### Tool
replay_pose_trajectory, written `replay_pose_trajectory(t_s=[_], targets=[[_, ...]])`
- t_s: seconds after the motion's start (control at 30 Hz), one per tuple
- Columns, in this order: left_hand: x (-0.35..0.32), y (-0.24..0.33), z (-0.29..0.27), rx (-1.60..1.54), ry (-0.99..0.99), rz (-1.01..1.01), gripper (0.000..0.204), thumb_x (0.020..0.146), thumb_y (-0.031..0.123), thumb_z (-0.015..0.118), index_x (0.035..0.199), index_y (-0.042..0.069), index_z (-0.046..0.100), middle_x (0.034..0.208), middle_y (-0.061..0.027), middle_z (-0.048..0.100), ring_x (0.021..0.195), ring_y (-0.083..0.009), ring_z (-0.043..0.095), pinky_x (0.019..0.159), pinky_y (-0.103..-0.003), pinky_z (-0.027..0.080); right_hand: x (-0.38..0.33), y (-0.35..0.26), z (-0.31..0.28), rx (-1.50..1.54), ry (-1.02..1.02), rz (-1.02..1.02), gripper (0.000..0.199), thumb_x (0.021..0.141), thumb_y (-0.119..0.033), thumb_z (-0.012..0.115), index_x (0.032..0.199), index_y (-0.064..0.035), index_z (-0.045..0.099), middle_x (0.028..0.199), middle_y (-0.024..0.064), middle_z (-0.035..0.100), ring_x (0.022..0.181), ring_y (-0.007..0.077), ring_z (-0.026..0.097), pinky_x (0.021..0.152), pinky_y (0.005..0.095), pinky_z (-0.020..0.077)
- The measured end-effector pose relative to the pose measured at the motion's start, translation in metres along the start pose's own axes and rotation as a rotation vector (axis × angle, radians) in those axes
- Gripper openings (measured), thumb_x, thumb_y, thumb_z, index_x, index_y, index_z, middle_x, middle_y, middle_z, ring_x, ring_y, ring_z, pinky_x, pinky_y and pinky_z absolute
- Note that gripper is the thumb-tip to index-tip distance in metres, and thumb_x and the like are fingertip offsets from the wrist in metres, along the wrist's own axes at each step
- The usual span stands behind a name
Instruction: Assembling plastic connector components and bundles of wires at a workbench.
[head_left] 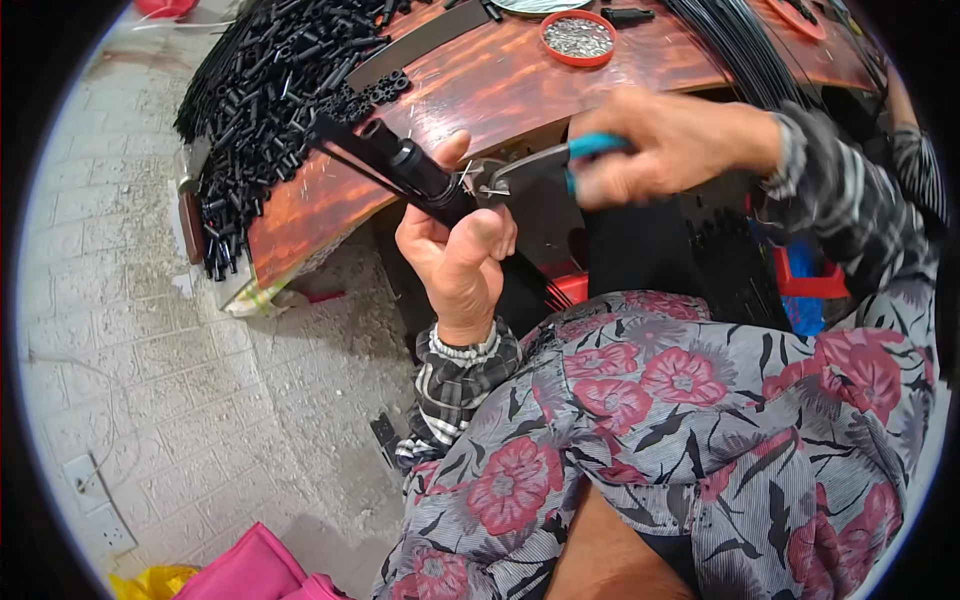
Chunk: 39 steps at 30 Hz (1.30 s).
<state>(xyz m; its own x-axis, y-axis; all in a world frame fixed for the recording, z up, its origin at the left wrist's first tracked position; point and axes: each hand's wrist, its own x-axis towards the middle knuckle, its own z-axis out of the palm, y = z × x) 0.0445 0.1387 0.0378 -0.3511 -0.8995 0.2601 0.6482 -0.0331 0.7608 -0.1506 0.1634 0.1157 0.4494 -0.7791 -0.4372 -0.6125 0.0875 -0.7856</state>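
My left hand [452, 262] is closed round a black tubular plastic piece [425, 175] with thin black rods along it, raised in front of the table. Its far end points up and left, toward the pile of parts. My right hand [675, 145] grips pliers [535, 162] with teal handles, partly smeared by motion. The jaws reach the near end of the tubular piece, beside my left fingertips. Small silvery bits [490, 182] show at the jaws; whether the jaws are closed on one, I cannot tell.
A wooden table [470, 90] curves across the top. Black plastic parts [270, 85] are heaped at its left, next to a brown strip [420, 42]. A red dish [577, 61] holds small metal pieces. Long black rods [725, 40] lie right. Pink cloth [250, 568] is lower left.
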Motion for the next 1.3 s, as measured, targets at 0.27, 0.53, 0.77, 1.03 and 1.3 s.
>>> replay_pose_trajectory(t_s=[0.27,0.53,0.77,1.03,1.3], targets=[[-0.003,0.003,0.004,0.085,0.07,-0.119,0.035,0.072,0.012,0.067,0.099,-0.006,0.053,0.052,0.0006,0.046,0.04,-0.0058,0.038,0.039,-0.02,0.029,-0.013,0.013,0.01,-0.867,0.553,-0.51,0.024,0.072,-0.013,0.054,0.092,0.0007,0.049,0.066,0.0143,0.049,0.065,0.034,0.051,0.059,0.038,0.0405],[-0.001,0.005,0.003,0.115,-0.025,-0.167,0.048,0.068,0.013,0.069,0.107,-0.007,0.051,0.056,0.0014,0.048,0.043,-0.0048,0.041,0.04,-0.018,0.03,-0.003,0.01,-0.008,0.298,-0.444,0.162,0.04,0.069,-0.025,0.067,0.093,0.0035,0.052,0.054,0.0056,0.051,0.052,0.0179,0.054,0.046,0.0301,0.0403],[0.009,-0.003,0.004,0.212,-0.064,-0.124,0.052,0.075,0.023,0.066,0.108,-0.01,0.043,0.05,0.0029,0.035,0.039,-0.0072,0.034,0.037,-0.023,0.028,-0.014,0.02,0.001,-1.101,0.72,-0.526,0.036,0.076,-0.022,0.06,0.102,-0.0006,0.049,0.08,0.0137,0.052,0.068,0.0279,0.052,0.062,0.0338,0.0413],[0.011,-0.012,0.002,0.15,0.009,-0.21,0.049,0.065,0.02,0.075,0.099,-0.009,0.054,0.056,0.0008,0.049,0.043,-0.0059,0.043,0.04,-0.018,0.033,-0.007,0.02,-0.018,0.162,-0.321,0.2,0.028,0.066,-0.019,0.068,0.071,0.002,0.05,0.051,0.0049,0.05,0.041,0.0142,0.052,0.037,0.0255,0.0392],[0.016,-0.015,0.005,-0.006,-0.128,-0.211,0.076,0.078,0.067,0.036,0.096,-0.005,0.055,0.048,0.0015,0.04,0.037,-0.0091,0.032,0.038,-0.023,0.027,-0.001,0.034,-0.017,0.065,-0.343,0.102,0.023,0.063,-0.01,0.062,0.079,-0.0012,0.048,0.059,0.0154,0.05,0.053,0.0276,0.051,0.05,0.0352,0.04]])
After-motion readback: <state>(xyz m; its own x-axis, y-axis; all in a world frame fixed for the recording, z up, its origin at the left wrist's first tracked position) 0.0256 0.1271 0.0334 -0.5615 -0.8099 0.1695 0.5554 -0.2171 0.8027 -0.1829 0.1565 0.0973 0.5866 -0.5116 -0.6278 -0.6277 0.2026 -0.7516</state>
